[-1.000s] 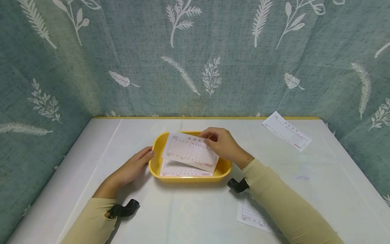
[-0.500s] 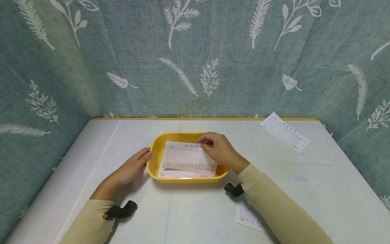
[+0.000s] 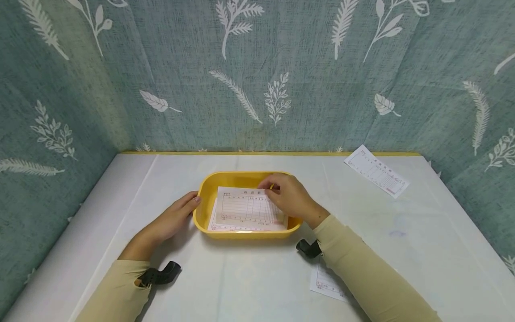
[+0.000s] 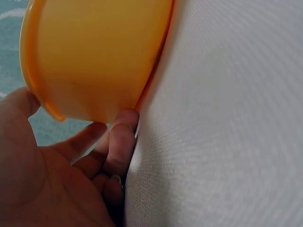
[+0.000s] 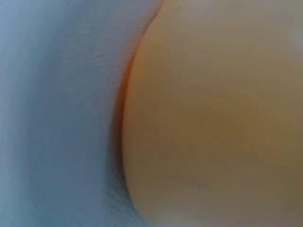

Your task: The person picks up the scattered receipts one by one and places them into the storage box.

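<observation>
A yellow plastic tray point(image 3: 245, 235) with rounded ends stands on the white table. At its left end my left hand point(image 3: 175, 220) holds on; the left wrist view has the thumb at the rim and the fingers against the tray's outer wall point(image 4: 99, 56). My right hand point(image 3: 293, 199) reaches over the right end and pinches the upper right corner of a printed receipt slip point(image 3: 241, 208). This slip lies over another receipt slip point(image 3: 214, 223) inside the tray. Only the tray's wall point(image 5: 213, 118) and pale cloth fill the right wrist view, with the right fingers hidden.
Towards the back right, a loose receipt slip point(image 3: 377, 171) lies slanted on the table point(image 3: 241, 281). Another slip point(image 3: 327, 281) is partly covered by the right sleeve point(image 3: 362, 264). A patterned green curtain point(image 3: 249, 58) hangs behind the table.
The pinched slip has come down from above the tray onto the slip inside, its lower edge now flatter. My right hand has shifted slightly down and left; my left hand stays at the tray.
</observation>
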Available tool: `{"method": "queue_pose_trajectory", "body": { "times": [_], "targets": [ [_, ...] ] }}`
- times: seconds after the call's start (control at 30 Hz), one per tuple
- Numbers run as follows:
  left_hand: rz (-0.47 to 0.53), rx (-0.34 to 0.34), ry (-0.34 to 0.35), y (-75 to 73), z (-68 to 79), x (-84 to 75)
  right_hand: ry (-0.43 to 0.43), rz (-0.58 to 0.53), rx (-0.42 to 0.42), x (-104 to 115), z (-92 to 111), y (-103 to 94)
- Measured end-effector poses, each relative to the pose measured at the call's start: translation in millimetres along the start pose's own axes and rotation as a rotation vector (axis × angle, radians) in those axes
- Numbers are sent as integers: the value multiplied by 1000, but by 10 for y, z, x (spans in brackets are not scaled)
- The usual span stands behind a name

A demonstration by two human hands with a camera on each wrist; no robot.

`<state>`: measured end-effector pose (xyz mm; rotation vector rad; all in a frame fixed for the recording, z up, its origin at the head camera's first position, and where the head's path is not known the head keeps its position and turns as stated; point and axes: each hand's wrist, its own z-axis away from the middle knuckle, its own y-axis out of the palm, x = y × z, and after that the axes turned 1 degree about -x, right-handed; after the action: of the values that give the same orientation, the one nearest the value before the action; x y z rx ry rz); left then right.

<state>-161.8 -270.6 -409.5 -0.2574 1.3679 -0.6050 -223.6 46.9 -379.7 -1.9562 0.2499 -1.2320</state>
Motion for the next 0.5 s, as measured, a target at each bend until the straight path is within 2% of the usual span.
{"method": "queue_pose_trajectory", "body": {
  "times": [0.27, 0.5],
  "targets": [
    [-4, 10, 1, 3, -9, 22, -2, 124, 50, -4, -1, 15],
    [-13, 1, -18, -1, -15, -22, 26, 166, 58, 22, -13, -2]
  ]
}}
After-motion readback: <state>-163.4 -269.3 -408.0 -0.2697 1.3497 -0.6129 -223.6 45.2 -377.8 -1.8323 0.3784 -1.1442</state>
